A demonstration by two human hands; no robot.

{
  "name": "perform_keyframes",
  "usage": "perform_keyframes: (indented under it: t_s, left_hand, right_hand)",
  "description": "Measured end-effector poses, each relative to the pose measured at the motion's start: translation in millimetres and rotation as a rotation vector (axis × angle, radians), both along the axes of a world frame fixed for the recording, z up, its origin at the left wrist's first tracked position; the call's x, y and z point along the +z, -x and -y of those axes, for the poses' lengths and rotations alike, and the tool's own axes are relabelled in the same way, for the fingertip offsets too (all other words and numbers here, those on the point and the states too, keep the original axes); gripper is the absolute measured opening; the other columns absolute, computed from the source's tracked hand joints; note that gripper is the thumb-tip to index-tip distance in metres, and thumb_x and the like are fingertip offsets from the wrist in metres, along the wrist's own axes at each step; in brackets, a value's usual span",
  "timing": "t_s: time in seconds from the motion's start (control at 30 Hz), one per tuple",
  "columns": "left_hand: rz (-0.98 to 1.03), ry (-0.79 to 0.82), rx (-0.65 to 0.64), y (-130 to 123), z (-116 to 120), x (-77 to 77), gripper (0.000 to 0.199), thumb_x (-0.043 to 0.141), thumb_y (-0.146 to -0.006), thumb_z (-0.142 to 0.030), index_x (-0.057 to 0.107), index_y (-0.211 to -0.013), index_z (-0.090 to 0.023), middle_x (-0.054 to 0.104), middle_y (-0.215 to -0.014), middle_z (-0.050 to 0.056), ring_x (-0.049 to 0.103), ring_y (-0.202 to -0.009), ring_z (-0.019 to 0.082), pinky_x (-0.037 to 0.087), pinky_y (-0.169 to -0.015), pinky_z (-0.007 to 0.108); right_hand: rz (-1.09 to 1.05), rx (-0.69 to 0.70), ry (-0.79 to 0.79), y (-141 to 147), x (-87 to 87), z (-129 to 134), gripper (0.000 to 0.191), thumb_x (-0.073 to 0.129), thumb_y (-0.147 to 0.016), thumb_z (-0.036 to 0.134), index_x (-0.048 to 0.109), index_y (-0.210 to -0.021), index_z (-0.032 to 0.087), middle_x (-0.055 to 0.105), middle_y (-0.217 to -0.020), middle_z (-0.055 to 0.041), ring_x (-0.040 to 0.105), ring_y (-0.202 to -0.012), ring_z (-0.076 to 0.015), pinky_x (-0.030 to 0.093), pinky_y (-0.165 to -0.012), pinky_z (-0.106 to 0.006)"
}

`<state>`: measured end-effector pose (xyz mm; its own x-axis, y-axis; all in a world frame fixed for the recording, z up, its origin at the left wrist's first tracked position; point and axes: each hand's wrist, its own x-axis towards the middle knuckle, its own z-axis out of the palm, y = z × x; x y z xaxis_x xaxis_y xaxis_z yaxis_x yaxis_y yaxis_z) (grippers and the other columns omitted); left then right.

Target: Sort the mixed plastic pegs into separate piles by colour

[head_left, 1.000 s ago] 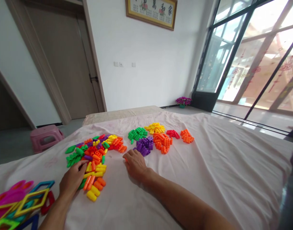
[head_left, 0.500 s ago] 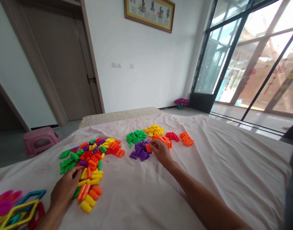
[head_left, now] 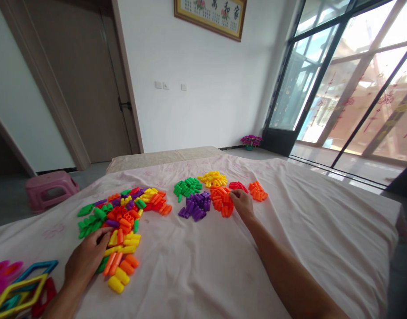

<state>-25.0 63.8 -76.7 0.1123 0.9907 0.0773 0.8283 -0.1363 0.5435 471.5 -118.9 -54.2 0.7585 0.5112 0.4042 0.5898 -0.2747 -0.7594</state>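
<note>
A mixed heap of plastic building pieces [head_left: 123, 215], shaped like short tubes in red, orange, yellow, green and purple, spreads over the cloth on the left. My left hand [head_left: 87, 252] rests at its near left edge, thumb and forefinger apart beside a yellow piece [head_left: 113, 238]. Further right, my right hand [head_left: 242, 203] has its fingers bent together at the right edge of an orange pile [head_left: 221, 198]. Whatever is between those fingertips is hidden. Around that pile lie purple [head_left: 195, 206], green [head_left: 188, 187], yellow [head_left: 213, 178], red [head_left: 238, 186] and second orange [head_left: 258, 191] piles.
A pale, wrinkled cloth [head_left: 190, 266] covers the surface. Coloured plastic frames [head_left: 22, 288] lie at the lower left. A pink stool [head_left: 52, 190] stands on the floor beyond the left edge. Potted purple flowers [head_left: 251, 141] are by the glass door.
My right hand has moved right from above the purple pieces, where it held an orange piece, to the orange pile's right side. My left hand stays at the mixed heap. The view shifted slightly.
</note>
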Motion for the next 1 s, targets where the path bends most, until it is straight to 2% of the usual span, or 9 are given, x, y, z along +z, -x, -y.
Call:
perform_keyframes:
  t_s: [0.23, 0.33, 0.47, 0.53, 0.63, 0.73, 0.8, 0.9, 1.0]
  left_hand:
    - [-0.019, -0.009, 0.016, 0, 1, -0.1, 0.042, 0.043, -0.091, -0.050, 0.071, -0.111, -0.026, 0.074, -0.110, 0.006, 0.068, -0.091, 0.027, 0.046, -0.071, 0.032]
    - [-0.016, -0.025, 0.016, -2, 3, 2.4, 0.041, 0.044, -0.090, -0.049, 0.072, -0.110, -0.027, 0.074, -0.111, 0.006, 0.068, -0.091, 0.028, 0.046, -0.069, 0.033]
    - [-0.003, -0.031, 0.022, -6, 9, 10.2, 0.039, 0.045, -0.090, -0.046, 0.072, -0.111, -0.027, 0.074, -0.112, 0.005, 0.068, -0.094, 0.027, 0.047, -0.071, 0.032]
    - [0.010, -0.032, 0.050, -8, 13, 13.9, 0.040, 0.044, -0.091, -0.045, 0.072, -0.113, -0.028, 0.074, -0.113, 0.005, 0.068, -0.096, 0.026, 0.047, -0.073, 0.032]
    - [0.051, -0.085, 0.074, -9, 18, 16.7, 0.042, 0.040, -0.094, -0.046, 0.069, -0.117, -0.027, 0.071, -0.120, 0.005, 0.066, -0.103, 0.025, 0.048, -0.080, 0.032]
    - [0.093, -0.191, 0.031, -12, 24, 16.5, 0.045, 0.038, -0.095, -0.046, 0.065, -0.122, -0.022, 0.068, -0.125, 0.008, 0.063, -0.111, 0.024, 0.047, -0.092, 0.032]
    - [0.073, -0.250, -0.003, -17, 30, 15.6, 0.049, 0.038, -0.095, -0.045, 0.061, -0.128, -0.018, 0.065, -0.130, 0.011, 0.059, -0.119, 0.026, 0.044, -0.102, 0.036]
    - [0.029, -0.275, -0.034, -33, 41, 12.6, 0.055, 0.038, -0.096, -0.045, 0.053, -0.140, -0.016, 0.058, -0.139, 0.015, 0.052, -0.130, 0.028, 0.037, -0.111, 0.041]
    - [0.009, -0.226, -0.038, -54, 57, 7.5, 0.057, 0.037, -0.097, -0.045, 0.051, -0.143, -0.017, 0.054, -0.143, 0.016, 0.052, -0.130, 0.028, 0.040, -0.109, 0.041]
  right_hand:
    - [0.088, 0.000, -0.022, 3, -7.3, -3, 0.022, 0.054, -0.078, 0.033, 0.072, -0.082, 0.020, 0.073, -0.086, -0.0056, 0.064, -0.078, -0.0212, 0.049, -0.074, -0.033]
    - [0.117, -0.019, -0.043, 7, -4.1, -2, 0.023, 0.054, -0.080, 0.034, 0.071, -0.083, 0.020, 0.072, -0.086, -0.0060, 0.063, -0.075, -0.0205, 0.048, -0.073, -0.033]
    - [0.235, -0.010, -0.149, 23, 5.0, -2, 0.022, 0.055, -0.085, 0.036, 0.069, -0.085, 0.019, 0.069, -0.086, -0.0057, 0.059, -0.070, -0.0179, 0.048, -0.072, -0.032]
    - [0.306, 0.082, -0.192, 40, 9.3, -2, 0.021, 0.055, -0.088, 0.035, 0.068, -0.085, 0.019, 0.066, -0.085, -0.0051, 0.058, -0.070, -0.0172, 0.048, -0.072, -0.031]
    - [0.393, 0.344, -0.205, 77, 12.4, -2, 0.018, 0.055, -0.092, 0.031, 0.069, -0.089, 0.020, 0.066, -0.086, -0.0052, 0.060, -0.076, -0.0171, 0.048, -0.075, -0.030]
    - [0.460, 0.633, -0.131, 112, 10.0, -1, 0.019, 0.052, -0.096, 0.026, 0.070, -0.094, 0.021, 0.067, -0.087, -0.0055, 0.062, -0.080, -0.0167, 0.048, -0.076, -0.029]
    - [0.499, 0.768, -0.072, 128, 6.3, 0, 0.021, 0.049, -0.097, 0.023, 0.070, -0.095, 0.021, 0.067, -0.086, -0.0059, 0.062, -0.079, -0.0164, 0.048, -0.074, -0.028]
    - [0.510, 0.866, -0.025, 138, 0.3, -1, 0.023, 0.048, -0.097, 0.020, 0.070, -0.094, 0.020, 0.068, -0.086, -0.0068, 0.062, -0.077, -0.0165, 0.048, -0.073, -0.028]
    - [0.476, 0.884, -0.005, 137, -3.0, -2, 0.022, 0.048, -0.096, 0.020, 0.070, -0.094, 0.020, 0.068, -0.087, -0.0075, 0.063, -0.078, -0.0168, 0.048, -0.073, -0.028]
